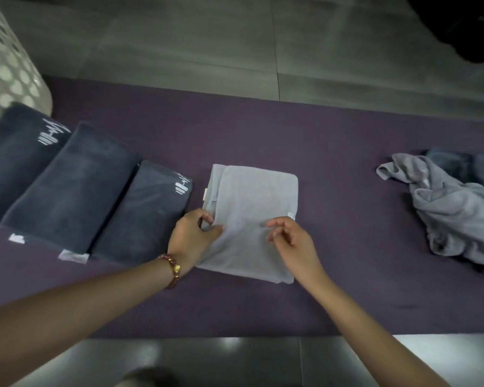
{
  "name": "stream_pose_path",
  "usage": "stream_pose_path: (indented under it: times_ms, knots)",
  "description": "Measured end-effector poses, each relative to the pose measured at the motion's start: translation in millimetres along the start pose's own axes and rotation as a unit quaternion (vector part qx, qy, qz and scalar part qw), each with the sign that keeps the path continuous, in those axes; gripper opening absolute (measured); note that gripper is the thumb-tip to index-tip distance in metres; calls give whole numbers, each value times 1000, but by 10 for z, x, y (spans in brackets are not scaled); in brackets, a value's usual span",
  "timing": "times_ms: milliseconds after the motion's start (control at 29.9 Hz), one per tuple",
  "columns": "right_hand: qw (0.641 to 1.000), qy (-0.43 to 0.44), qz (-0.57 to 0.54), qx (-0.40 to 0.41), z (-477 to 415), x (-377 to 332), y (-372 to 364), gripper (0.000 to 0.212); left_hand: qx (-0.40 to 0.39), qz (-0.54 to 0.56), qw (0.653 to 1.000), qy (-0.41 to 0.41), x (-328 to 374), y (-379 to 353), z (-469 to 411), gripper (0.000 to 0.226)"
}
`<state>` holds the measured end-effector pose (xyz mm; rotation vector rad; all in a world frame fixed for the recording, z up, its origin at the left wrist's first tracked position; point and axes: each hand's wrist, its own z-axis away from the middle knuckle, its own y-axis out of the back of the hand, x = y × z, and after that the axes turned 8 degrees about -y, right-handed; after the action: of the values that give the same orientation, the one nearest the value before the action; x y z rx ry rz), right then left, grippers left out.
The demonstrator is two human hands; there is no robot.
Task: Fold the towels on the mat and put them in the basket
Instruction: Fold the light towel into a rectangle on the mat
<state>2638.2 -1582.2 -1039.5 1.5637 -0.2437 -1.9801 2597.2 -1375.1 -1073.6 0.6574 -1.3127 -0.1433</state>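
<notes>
A light grey towel (253, 202), folded into a rectangle, lies in the middle of the purple mat (291, 129). My left hand (192, 237) pinches the towel's left edge near its front. Just above the towel's front right part hovers my right hand (289, 238), fingers curled and apart, with nothing in them. Three folded dark blue towels (67, 185) lie side by side on the mat's left part. The white perforated basket (9, 71) stands at the far left. A crumpled pile of light grey and dark towels (453, 208) sits at the right.
Grey floor tiles (207, 37) stretch beyond the mat, and glossy floor (235, 358) lies in front of it. A black object (464, 23) sits at the top right corner. Bare mat shows between the folded grey towel and the crumpled pile.
</notes>
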Motion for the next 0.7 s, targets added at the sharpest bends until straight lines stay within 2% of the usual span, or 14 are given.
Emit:
stream_pose_path:
  times_ms: [167, 301, 368, 468, 535, 636, 703]
  knots:
    - [997, 49, 63, -9, -207, -135, 59, 35, -14, 32, 999, -23, -22, 32, 36, 30]
    - [978, 98, 182, -23, -784, -383, 40, 44, -35, 48, 997, -42, -51, 70, 103, 28]
    - [962, 108, 246, -53, -1087, -553, -27, 48, -26, 35, 998, -39, -36, 52, 91, 23]
    - [921, 97, 346, -149, -1426, -718, -185, 44, -6, 14, 999, -45, -25, -3, 96, 17]
    - [914, 77, 361, -168, -1539, -771, -275, 38, -2, 10, 999, -53, -49, -33, 137, 10]
    - [934, 68, 322, -140, -1621, -765, -325, 21, -1, 10, 999, -49, -118, -45, 227, 16]
    - [935, 57, 317, -146, -1646, -726, -346, 25, -2, -7, 998, -58, -142, -28, 295, 15]
